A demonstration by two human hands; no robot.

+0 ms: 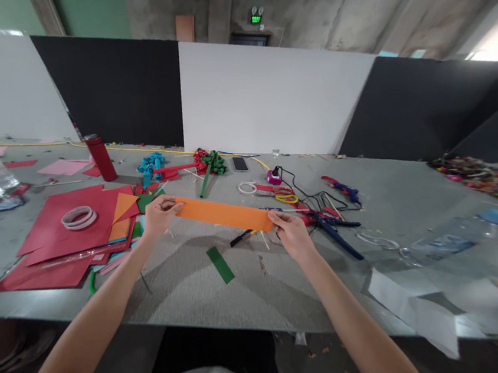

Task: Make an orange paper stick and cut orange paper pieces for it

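A long orange paper strip (226, 214) is stretched flat between my two hands, above the grey table. My left hand (161, 213) pinches its left end between thumb and fingers. At the other end, my right hand (291, 231) grips it in the same way. Below the strip, a short green paper strip (220, 265) lies on the table. A stack of red paper sheets (66, 271), with orange and green pieces on its right side, lies to the left of my left hand. A roll of clear tape (79, 218) rests on the stack.
Ribbon flowers (213, 162), a red flask (101, 158) and a phone (239, 164) stand or lie toward the back. Right of centre are blue-handled pliers (337, 234), a glue gun (341, 188) and tangled cables. A plastic bottle (452, 240) and white paper (414, 310) lie at right.
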